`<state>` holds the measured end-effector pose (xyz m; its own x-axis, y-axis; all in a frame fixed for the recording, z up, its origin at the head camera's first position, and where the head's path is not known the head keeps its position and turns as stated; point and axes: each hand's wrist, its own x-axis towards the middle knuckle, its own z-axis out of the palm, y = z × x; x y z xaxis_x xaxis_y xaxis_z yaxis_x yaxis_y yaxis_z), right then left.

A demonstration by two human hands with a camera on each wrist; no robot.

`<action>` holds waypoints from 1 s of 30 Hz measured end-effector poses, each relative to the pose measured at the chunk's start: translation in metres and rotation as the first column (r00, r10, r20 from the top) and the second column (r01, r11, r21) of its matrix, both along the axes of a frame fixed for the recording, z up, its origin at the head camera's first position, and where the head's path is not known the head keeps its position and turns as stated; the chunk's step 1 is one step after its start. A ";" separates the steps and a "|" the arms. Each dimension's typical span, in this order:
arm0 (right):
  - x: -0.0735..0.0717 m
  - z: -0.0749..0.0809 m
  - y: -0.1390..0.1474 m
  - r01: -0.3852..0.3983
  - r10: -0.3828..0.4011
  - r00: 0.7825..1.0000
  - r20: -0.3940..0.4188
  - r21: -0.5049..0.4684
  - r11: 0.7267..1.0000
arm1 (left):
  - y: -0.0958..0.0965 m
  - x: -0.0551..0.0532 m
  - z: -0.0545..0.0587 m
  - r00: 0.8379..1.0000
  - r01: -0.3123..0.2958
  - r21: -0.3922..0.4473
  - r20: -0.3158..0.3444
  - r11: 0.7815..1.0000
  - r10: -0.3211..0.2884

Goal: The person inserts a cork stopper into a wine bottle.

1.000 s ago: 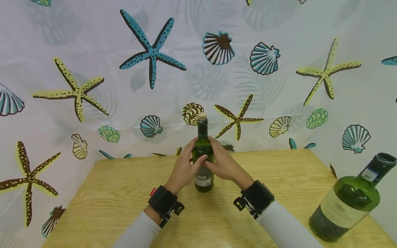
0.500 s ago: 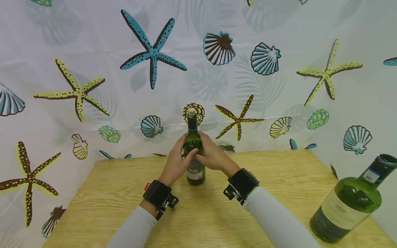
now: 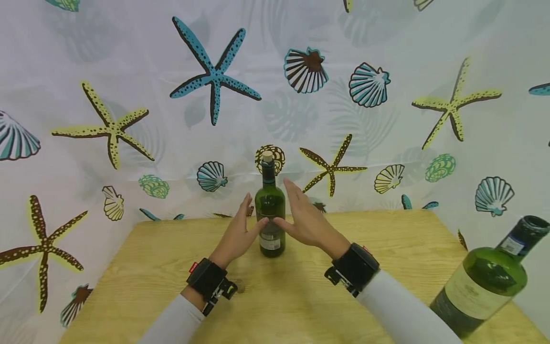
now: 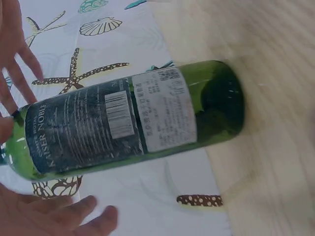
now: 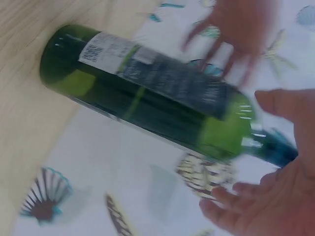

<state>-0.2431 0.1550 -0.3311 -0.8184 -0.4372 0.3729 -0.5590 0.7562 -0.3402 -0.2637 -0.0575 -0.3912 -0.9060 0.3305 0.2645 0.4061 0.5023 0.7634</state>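
Note:
A green wine bottle (image 3: 270, 200) with a cork (image 3: 267, 156) in its neck stands upright near the back of the table. On its side, a dark label (image 4: 78, 130) and a white sticker (image 4: 165, 108) with a barcode face the person. To the left of the bottle, the left hand (image 3: 236, 236) is held with fingers extended and spread. The right hand (image 3: 311, 222) faces it from the other side, fingers straight and thumb out. A gap shows between the fingers and the glass on both sides; both thumbs overlap the bottle's front in the head view.
A second, larger green bottle (image 3: 483, 284) with a cream label and open mouth stands at the table's right front. A cloth (image 3: 172, 129) printed with starfish and shells hangs behind the wooden table (image 3: 163, 267). A small brownish patch (image 3: 239, 285) lies by the left wrist, its nature unclear.
Held by both hands, the corked bottle first shifted left and slightly back. Since then the hands have let go and spread apart, and the bottle stands where they left it.

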 end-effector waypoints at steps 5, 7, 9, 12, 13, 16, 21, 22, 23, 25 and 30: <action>0.054 0.016 0.041 0.092 -0.096 0.973 -0.209 -0.033 0.995 | -0.010 0.020 -0.021 0.998 0.051 -0.277 0.037 0.959 -0.042; 0.074 0.023 0.057 0.107 -0.121 0.946 -0.302 -0.062 0.992 | -0.014 0.029 -0.029 0.999 0.053 -0.371 0.024 0.927 -0.047; 0.093 0.030 0.071 0.119 -0.147 0.909 -0.390 -0.095 0.988 | -0.018 0.037 -0.035 0.999 0.038 -0.455 0.003 0.890 -0.041; 0.117 0.039 0.089 0.125 -0.188 0.835 -0.517 -0.154 0.980 | -0.022 0.047 -0.041 0.999 0.022 -0.534 -0.014 0.845 -0.035; 0.125 0.042 0.094 0.132 -0.207 0.808 -0.552 -0.172 0.976 | -0.023 0.049 -0.043 0.999 0.017 -0.552 -0.023 0.834 -0.035; 0.145 0.050 0.110 0.168 -0.278 0.721 -0.635 -0.229 0.959 | -0.024 0.056 -0.047 0.997 -0.002 -0.594 -0.065 0.804 -0.045; 0.166 0.051 0.135 0.195 -0.389 0.573 -0.721 -0.341 0.919 | -0.025 0.061 -0.055 0.997 -0.001 -0.612 -0.060 0.791 -0.045; 0.168 0.048 0.139 0.191 -0.411 0.547 -0.729 -0.369 0.910 | -0.025 0.062 -0.057 0.998 0.003 -0.612 -0.050 0.791 -0.042; 0.169 0.046 0.145 0.191 -0.429 0.528 -0.733 -0.390 0.901 | -0.025 0.062 -0.059 0.998 0.008 -0.612 -0.041 0.791 -0.041; 0.174 0.040 0.156 0.231 -0.471 0.513 -0.717 -0.413 0.881 | -0.026 0.063 -0.063 0.999 0.015 -0.611 -0.031 0.791 -0.043; 0.187 0.025 0.177 0.362 -0.569 0.530 -0.629 -0.439 0.823 | -0.025 0.065 -0.073 0.995 0.026 -0.621 -0.059 0.784 -0.080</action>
